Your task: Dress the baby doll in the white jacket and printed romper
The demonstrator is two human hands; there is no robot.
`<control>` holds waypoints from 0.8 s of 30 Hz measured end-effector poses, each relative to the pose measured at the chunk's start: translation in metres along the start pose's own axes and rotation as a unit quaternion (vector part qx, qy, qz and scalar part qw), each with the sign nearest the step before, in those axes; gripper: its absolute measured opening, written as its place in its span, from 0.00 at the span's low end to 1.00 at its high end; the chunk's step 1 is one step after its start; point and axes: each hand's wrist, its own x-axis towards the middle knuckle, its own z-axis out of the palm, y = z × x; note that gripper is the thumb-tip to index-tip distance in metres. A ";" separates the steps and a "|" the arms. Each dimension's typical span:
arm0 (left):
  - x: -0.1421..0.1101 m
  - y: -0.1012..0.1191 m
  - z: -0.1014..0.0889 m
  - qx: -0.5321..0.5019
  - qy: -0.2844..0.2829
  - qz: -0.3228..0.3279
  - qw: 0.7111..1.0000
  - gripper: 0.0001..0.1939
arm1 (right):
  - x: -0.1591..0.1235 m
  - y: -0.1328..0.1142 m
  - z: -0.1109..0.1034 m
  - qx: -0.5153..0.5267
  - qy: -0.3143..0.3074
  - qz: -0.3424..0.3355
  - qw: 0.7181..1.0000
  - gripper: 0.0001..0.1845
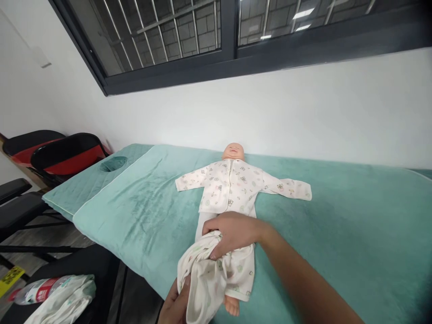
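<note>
A baby doll (233, 152) lies on its back on a teal-covered bed (337, 225), head toward the wall, arms spread in a white printed top (232, 184). White printed trousers (216, 274) are bunched round its legs, and one bare foot (232, 306) sticks out at the bottom. My right hand (232, 234) is closed on the gathered waistband of the trousers at the doll's hips. My left hand (175, 306) grips the loose trouser cloth at the lower edge of the picture, near the bed's front edge.
A wall with a dark barred window (202, 40) runs behind the bed. Black and red folding chairs (64, 155) stand at the left. At the bottom left, a plastic bottle (37, 290) and folded white cloth (67, 301) lie on a dark seat.
</note>
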 end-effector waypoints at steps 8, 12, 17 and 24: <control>0.054 0.045 -0.013 0.003 -0.031 0.081 0.996 0.28 | -0.012 0.001 -0.010 0.079 0.012 0.011 0.997 0.26; 0.086 0.092 -0.024 0.082 -0.117 0.132 0.981 0.19 | -0.011 0.002 -0.009 0.085 0.033 -0.008 0.996 0.30; 0.123 0.115 -0.015 0.107 -0.118 0.177 0.971 0.13 | -0.009 -0.001 -0.006 0.096 0.097 -0.027 0.990 0.35; 0.131 0.102 -0.012 0.004 -0.146 0.183 0.972 0.14 | 0.003 0.002 0.017 -0.074 0.208 0.056 0.974 0.10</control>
